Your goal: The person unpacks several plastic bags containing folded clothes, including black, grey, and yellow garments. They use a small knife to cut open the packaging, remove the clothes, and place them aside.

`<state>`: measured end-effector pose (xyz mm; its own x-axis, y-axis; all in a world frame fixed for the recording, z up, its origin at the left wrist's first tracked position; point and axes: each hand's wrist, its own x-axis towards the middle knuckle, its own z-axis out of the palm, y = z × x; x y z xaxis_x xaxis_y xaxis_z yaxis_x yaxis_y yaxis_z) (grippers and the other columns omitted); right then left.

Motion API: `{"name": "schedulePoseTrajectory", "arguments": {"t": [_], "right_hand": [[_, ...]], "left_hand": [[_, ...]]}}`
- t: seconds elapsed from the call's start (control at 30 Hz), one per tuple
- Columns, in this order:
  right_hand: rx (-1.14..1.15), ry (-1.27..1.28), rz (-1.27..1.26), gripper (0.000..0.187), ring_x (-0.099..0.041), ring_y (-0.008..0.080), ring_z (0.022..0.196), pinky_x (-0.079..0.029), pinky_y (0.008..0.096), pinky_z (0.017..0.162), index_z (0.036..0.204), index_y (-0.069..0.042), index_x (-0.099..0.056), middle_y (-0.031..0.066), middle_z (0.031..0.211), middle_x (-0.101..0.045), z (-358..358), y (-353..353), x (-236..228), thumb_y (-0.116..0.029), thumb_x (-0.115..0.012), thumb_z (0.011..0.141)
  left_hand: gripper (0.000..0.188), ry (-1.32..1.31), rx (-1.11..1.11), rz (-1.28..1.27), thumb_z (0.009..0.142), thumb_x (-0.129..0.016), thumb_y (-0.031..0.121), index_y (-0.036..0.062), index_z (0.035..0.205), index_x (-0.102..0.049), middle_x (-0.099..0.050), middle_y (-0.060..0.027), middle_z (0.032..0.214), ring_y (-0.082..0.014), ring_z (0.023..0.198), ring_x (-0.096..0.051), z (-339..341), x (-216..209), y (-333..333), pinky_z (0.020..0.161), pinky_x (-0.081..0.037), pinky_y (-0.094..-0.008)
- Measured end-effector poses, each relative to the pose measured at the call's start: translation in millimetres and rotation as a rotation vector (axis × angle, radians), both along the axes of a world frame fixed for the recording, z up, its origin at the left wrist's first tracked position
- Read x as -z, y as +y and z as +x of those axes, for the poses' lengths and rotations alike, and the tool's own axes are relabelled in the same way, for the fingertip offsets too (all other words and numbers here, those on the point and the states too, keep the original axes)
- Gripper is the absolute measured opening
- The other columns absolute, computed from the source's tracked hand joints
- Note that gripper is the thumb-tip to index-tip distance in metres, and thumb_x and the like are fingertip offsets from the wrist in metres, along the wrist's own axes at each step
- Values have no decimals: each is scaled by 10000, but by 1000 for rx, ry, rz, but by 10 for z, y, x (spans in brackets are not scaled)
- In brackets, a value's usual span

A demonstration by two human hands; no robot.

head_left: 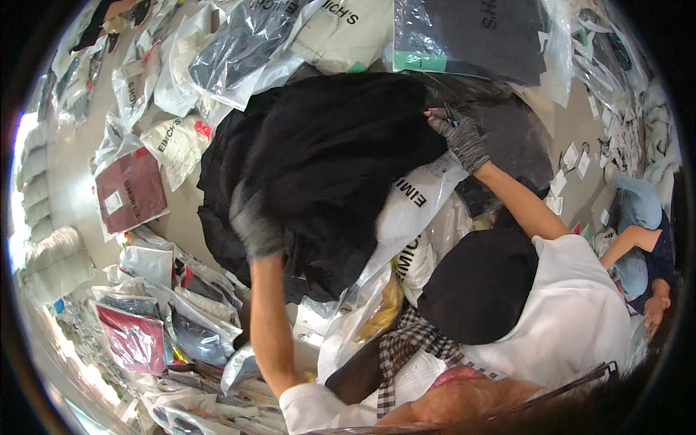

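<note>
A large black garment (pixel 326 138) lies spread and rumpled in front of me. My left hand (pixel 257 226), in a grey knit glove, rests on or just over its near left part. Motion blurs that hand, so its fingers do not show clearly. At the garment's right edge is my right hand (pixel 464 139), in a grey glove with bare fingertips. Its fingers are closed round a small, thin dark tool (pixel 451 116) whose kind I cannot make out. Under the garment's right side lies dark grey cloth (pixel 507 148).
Clear-bagged folded clothes ring the garment: a dark one (pixel 471 36) at the far side, a maroon one (pixel 132 190) at the left, and a red one (pixel 130 337) nearer. Loose white tags (pixel 570 157) lie at the right. Another person (pixel 641 239) sits at the far right.
</note>
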<state>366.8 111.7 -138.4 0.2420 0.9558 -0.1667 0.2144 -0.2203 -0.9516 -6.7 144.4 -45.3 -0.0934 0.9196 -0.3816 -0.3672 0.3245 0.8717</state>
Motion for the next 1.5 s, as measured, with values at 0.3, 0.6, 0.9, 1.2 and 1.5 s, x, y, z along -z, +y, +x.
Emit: {"name": "schedulePoseTrajectory", "arguments": {"t": [0.3, 0.6, 0.9, 1.2, 1.5], "right_hand": [[-320, -249, -122, 466, -583, 267, 952, -428, 345, 858, 1087, -68, -605, 171, 1034, -613, -506, 299, 141, -354, -694, 731], [-699, -309, 361, 518, -551, 245, 1043, -425, 322, 888, 1141, -64, -552, 107, 1120, -584, -1782, 1141, 168, -272, -715, 696], [-829, -410, 162, 447, -548, 303, 1018, -426, 346, 884, 1093, -67, -589, 158, 1092, -587, -2509, 1849, 165, -251, -685, 696], [-1128, 79, 202, 637, -501, 164, 1095, -374, 315, 964, 1214, -33, -496, 64, 1137, -576, -2478, 1853, -395, -62, -740, 626], [-956, 479, 410, 426, -413, 44, 442, -321, 190, 386, 990, -59, -598, -55, 542, -447, -2781, 1407, -2009, -274, -768, 663]], "left_hand": [[455, 511, -114, -640, 781, -597, 129, 101, 1224, -499, -592, -102, 1011, -236, 778, -612, -2240, 603, -2542, 563, -521, -371], [275, 1641, 63, -83, 723, -606, 115, 53, 986, -559, -578, -140, 929, -314, 832, -567, -1844, 303, -2154, 718, -450, -391], [356, 1119, 126, -289, 730, -663, 248, 30, 1005, -605, -619, -136, 961, -291, 900, -590, -1468, 663, 185, 775, -452, -350], [252, 651, 53, 331, 687, -718, -33, -15, 924, -632, -645, -21, 860, -75, 770, -563, -785, -146, 141, 712, -479, -222], [385, 231, -8, 715, 766, -653, 59, -15, 1128, -544, -596, -67, 1062, -155, 945, -561, -1242, -1419, 224, 867, -439, -280]]}}
